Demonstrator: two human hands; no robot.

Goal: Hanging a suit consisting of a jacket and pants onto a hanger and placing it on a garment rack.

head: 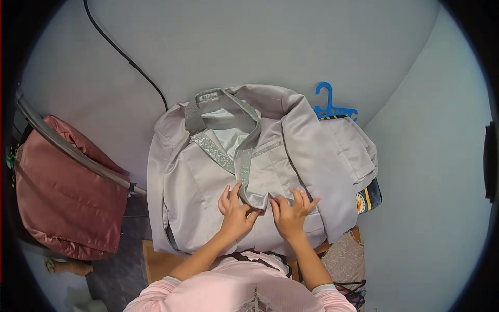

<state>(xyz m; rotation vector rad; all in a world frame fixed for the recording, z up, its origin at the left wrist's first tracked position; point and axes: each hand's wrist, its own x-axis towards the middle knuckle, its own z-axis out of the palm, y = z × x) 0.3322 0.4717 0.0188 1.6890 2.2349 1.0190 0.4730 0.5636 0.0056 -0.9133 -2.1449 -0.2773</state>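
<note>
A light grey satin jacket (222,230) lies spread before me, its collar towards the wall. Silver patterned trim (213,153) runs along the collar and the front opening, where a pale shiny lining (228,141) shows. My left hand (236,214) pinches the trimmed front edge near the middle of the jacket. A short way to the right, my right hand (290,214) grips the same front panel between thumb and fingers. The cloth bunches into a raised fold (258,201) between both hands. The fingertips are partly hidden in the fabric.
A blue plastic hanger (330,107) rests by the wall, above a folded grey garment (353,150) and dark patterned cloth (374,195). At left, a pink satin garment (74,195) hangs beside a curved metal tube (66,146). A black cable (130,62) runs down the wall.
</note>
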